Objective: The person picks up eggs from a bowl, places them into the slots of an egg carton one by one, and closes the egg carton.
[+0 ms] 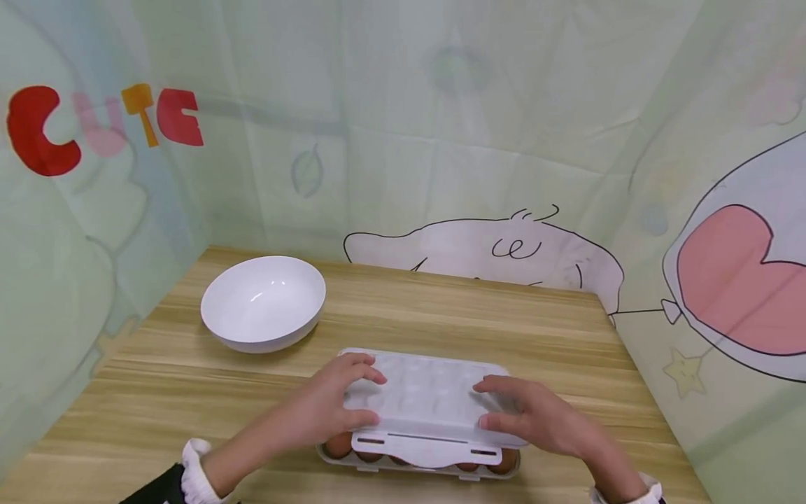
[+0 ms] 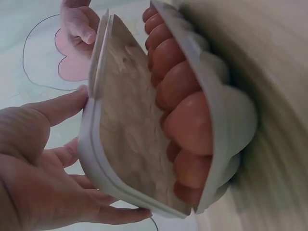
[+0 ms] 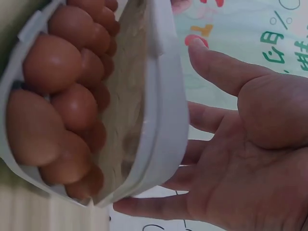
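Observation:
A white plastic egg carton (image 1: 434,395) lies on the wooden table, its lid partly raised at the near side. Brown eggs (image 1: 338,445) show in rows under the lid, more fully in the left wrist view (image 2: 192,122) and right wrist view (image 3: 53,62). My left hand (image 1: 334,400) is spread at the lid's left end, with the thumb at its edge. At the right end, my right hand (image 1: 538,416) has its fingers extended about the lid, little finger near the back corner. Neither hand curls round anything.
A white bowl (image 1: 264,301) stands at the back left of the wooden table (image 1: 504,315). Printed cloth walls (image 1: 403,140) with cartoon figures enclose the table's back and sides.

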A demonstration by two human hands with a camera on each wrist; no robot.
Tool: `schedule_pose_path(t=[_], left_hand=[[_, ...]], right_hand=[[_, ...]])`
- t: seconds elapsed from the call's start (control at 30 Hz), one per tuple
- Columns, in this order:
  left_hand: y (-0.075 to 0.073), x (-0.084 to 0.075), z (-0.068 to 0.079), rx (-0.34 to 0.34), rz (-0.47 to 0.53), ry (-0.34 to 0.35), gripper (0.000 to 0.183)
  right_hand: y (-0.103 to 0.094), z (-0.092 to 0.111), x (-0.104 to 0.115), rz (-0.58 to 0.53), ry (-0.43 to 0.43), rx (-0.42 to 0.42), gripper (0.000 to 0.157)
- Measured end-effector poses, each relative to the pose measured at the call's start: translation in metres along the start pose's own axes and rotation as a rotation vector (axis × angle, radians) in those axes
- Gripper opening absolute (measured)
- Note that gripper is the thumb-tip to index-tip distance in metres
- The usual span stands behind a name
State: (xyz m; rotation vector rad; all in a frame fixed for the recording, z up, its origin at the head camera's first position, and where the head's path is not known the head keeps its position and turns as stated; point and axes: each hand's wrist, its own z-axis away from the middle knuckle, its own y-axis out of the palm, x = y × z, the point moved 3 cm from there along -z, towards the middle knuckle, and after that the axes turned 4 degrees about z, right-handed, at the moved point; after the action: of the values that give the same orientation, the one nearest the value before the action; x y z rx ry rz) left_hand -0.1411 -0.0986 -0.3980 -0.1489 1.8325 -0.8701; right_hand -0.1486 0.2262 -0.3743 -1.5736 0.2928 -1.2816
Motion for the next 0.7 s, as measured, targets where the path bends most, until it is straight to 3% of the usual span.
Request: schedule_pose_path(t=[0.2,0.33,0.57,0.7], left_hand=[[0.018,0.005,0.014,-0.059,-0.185,0.089,0.038],[0.03,0.01,0.021,-0.068,-0.238,0.088,0.039],[0.047,0.017,0.028,0.074,-0.234,-0.034,0.068],[0.054,0.02,0.031,0.11,-0.294,-0.036,0.084]], right_hand=[[0.02,0.008,-0.001,0.054,0.011,-0.002,0.057],[0.033,0.014,-0.004,0.12,0.022,-0.005,0.061],[0.053,0.014,-0.005,0.236,-0.021,-0.054,0.072],[0.063,0.011,-0.003,0.255,0.002,-0.049,0.08]])
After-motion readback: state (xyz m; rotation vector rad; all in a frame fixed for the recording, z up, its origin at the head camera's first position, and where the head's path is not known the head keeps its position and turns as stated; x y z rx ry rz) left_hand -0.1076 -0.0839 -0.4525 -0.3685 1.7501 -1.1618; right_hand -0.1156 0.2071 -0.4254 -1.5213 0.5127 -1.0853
